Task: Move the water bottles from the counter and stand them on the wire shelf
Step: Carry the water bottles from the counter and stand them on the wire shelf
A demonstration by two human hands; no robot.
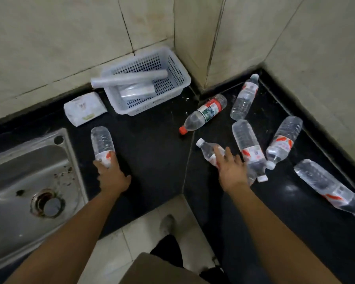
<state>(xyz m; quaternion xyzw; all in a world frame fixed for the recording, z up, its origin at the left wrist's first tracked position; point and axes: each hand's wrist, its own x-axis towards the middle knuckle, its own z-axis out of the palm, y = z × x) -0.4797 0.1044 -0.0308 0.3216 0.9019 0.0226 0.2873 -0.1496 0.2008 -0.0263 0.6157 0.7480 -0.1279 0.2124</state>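
Note:
Several clear plastic water bottles lie on a black L-shaped counter (152, 152). My left hand (111, 173) grips the neck end of one bottle (101, 143) just right of the sink. My right hand (231, 167) lies over a white-capped bottle (206, 149) with the fingers spread on it. To its right lie a long bottle (248, 144), another (283, 138), one near the wall (244, 97) and one at the right edge (324, 185). A red-capped bottle (203, 113) lies in the corner area. No wire shelf is in view.
A steel sink (25, 181) is set in the counter at left. A white plastic basket (143, 83) holding rolls stands against the tiled wall, with a white tissue pack (84, 108) beside it. Below the counter's inner corner I see floor tiles and my foot (167, 224).

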